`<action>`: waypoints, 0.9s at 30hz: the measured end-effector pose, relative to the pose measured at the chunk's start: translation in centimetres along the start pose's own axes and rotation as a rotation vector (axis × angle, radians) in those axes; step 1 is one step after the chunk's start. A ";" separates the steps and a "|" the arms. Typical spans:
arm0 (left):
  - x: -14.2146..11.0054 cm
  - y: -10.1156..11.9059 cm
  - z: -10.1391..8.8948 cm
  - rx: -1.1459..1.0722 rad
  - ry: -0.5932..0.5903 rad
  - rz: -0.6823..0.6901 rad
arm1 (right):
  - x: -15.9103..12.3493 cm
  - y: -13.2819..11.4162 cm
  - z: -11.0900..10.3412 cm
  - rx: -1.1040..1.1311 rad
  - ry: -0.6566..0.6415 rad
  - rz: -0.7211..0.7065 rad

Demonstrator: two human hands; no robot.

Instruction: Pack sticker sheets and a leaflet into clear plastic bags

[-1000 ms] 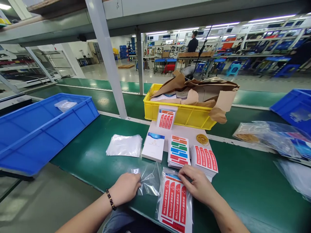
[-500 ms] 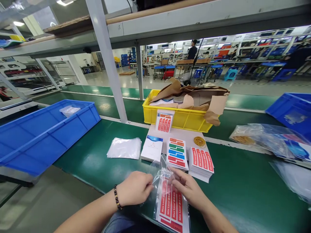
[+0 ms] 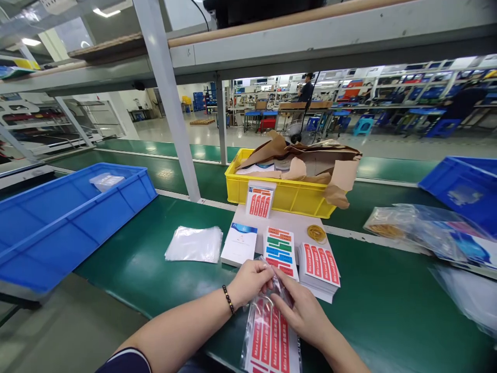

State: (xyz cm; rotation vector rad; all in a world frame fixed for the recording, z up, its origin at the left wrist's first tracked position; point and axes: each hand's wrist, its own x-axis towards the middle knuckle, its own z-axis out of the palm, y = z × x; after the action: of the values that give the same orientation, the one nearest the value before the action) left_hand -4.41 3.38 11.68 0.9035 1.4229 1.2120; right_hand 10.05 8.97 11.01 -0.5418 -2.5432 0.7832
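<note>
A clear plastic bag (image 3: 266,302) holds a red-and-white label sheet (image 3: 274,339) at the table's front edge. My left hand (image 3: 254,282), with a beaded bracelet on its wrist, pinches the bag's top edge. Close against it, my right hand (image 3: 298,305) grips the same bag near the top, its thumb lying over the plastic. Just beyond my hands are a stack of white booklets (image 3: 239,242), a stack of multicoloured label sheets (image 3: 280,251) and a stack of red label sheets (image 3: 320,267). A pile of clear bags (image 3: 194,243) lies to the left.
Behind the stacks stands a yellow bin (image 3: 279,199) full of brown paper, with labels (image 3: 260,201) leaning on it. Rubber bands (image 3: 317,233) lie nearby. Blue bins (image 3: 128,189) flank the table, and bagged rubber bands (image 3: 388,223) sit right. A metal post (image 3: 171,103) rises in front.
My left hand has moved right and up along the bag to meet my right hand. The bag's top, spread loosely before, is now gathered between both hands.
</note>
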 end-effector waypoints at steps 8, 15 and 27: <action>-0.5 -1.5 -0.7 0.285 -0.018 0.174 | 0.6 -0.3 0.4 0.088 -0.051 0.117; -1.2 -1.3 -0.9 0.477 -0.064 0.190 | 0.6 0.3 1.4 -0.225 0.126 0.151; -1.1 0.8 -2.7 0.343 0.042 0.231 | 0.5 -0.3 1.0 -0.128 0.073 -0.104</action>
State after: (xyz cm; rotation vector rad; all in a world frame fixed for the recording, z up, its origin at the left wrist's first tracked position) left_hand -6.86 1.93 12.62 1.3139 1.6239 1.1777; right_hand 9.06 8.54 10.59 -0.4656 -2.5432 0.5569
